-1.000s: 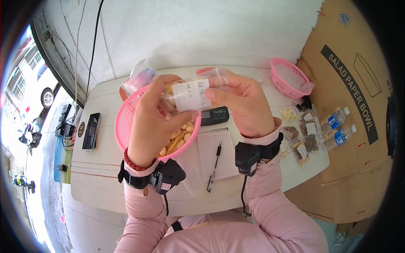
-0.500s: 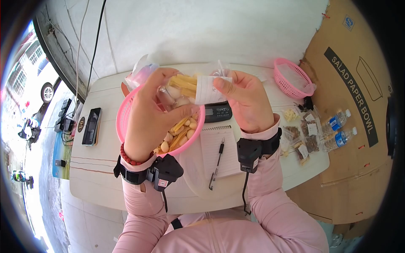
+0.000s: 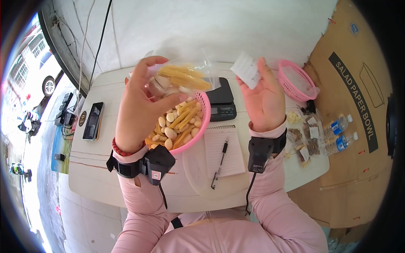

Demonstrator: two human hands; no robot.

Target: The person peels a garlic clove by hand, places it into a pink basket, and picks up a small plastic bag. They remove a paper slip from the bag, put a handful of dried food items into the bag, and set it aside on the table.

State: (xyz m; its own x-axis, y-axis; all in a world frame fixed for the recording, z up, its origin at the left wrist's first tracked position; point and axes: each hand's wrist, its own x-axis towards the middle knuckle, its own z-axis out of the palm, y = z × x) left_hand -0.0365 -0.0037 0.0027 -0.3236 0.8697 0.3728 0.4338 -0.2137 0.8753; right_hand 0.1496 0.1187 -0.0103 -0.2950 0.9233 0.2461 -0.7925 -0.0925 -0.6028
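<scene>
My left hand [image 3: 137, 99] grips a clear plastic bag [image 3: 185, 76] holding long yellow sticks and round pale pieces, raised over the left side of the table. Beneath it stands a pink basket [image 3: 205, 110] full of similar yellow sticks and pale round pieces, partly covered by my hand and the bag. My right hand [image 3: 265, 99], palm turned up, has a small white paper slip [image 3: 246, 69] with faint writing at its fingertips, apart from the bag. Between the hands, a black digital scale [image 3: 222, 110] sits on the table.
A lined notepad [image 3: 234, 158] with a pen [image 3: 220, 162] lies in front. To the right are a second pink basket [image 3: 295, 86], small filled bags [image 3: 312, 133] and water bottles [image 3: 341, 141] near a large cardboard box [image 3: 346, 177]. A phone [image 3: 93, 121] lies left.
My right hand has moved right with the paper slip, away from the bag. The bag stays in my left hand, now tilted, its sticks uncovered. The scale shows more fully.
</scene>
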